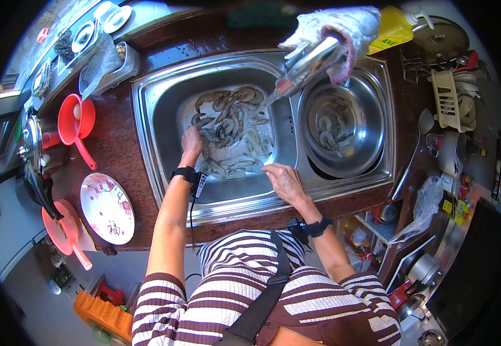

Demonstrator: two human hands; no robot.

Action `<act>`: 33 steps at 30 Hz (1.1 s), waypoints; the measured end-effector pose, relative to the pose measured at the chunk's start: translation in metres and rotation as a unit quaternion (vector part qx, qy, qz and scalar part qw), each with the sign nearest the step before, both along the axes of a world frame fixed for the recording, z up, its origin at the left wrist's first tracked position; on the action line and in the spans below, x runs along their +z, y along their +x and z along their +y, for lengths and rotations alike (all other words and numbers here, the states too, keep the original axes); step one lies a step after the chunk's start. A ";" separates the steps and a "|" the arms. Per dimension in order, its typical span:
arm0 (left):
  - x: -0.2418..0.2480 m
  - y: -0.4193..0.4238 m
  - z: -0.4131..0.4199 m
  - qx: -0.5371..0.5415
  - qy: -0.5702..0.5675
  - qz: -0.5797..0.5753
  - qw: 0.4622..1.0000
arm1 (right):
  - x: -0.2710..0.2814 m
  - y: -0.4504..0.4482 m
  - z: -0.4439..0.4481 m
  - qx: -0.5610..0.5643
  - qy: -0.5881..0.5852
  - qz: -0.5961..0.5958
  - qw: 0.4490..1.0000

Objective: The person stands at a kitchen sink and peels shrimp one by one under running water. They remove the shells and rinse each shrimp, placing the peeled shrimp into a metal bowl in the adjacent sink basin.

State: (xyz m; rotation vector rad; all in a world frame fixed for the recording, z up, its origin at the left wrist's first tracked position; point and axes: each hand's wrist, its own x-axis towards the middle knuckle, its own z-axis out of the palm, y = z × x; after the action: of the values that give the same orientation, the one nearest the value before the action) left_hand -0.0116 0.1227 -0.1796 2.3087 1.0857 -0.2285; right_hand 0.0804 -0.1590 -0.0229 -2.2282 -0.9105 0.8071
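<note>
Many raw shrimp (228,132) lie wet in the left basin (168,99) of a steel double sink. Down among those on the left side is my left hand (193,142), its fingertips against a shrimp; whether they grip it is hidden. Over the basin's front right part, my right hand (286,182) has thumb and fingers brought together beside the nearest shrimp. Anything tiny between those fingertips is not clear. A metal tap (306,67) with a cloth (341,26) draped over it points into this basin. More shrimp (337,125) sit in a steel bowl (369,147) in the right basin.
Left of the sink are a red dipper (76,121), a floral oval plate (107,207) and a plastic tub (129,65). A yellow AXE bottle (391,30) stands behind. To the right lie a long-handled ladle (414,151) and a cream dish rack (445,101).
</note>
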 end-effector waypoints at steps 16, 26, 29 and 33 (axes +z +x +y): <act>-0.010 0.006 -0.010 -0.102 0.049 0.001 0.994 | -0.020 0.002 0.006 -0.010 0.017 -0.008 1.000; 0.084 0.063 -0.036 -0.184 -0.139 -0.218 0.948 | -0.019 0.053 0.054 -0.126 0.090 0.049 0.987; 0.107 0.069 -0.045 -0.168 -0.205 -0.291 0.919 | -0.023 0.073 0.076 -0.072 0.163 -0.020 0.984; 0.117 0.056 -0.035 -0.095 -0.251 -0.282 0.921 | -0.024 0.087 0.091 0.023 0.112 0.022 0.993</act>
State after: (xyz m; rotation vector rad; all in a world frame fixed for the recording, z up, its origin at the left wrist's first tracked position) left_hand 0.0447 0.0876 -0.0621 1.8330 0.4420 0.0823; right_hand 0.1674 -0.0682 -0.0473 -1.9956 -0.9830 0.7324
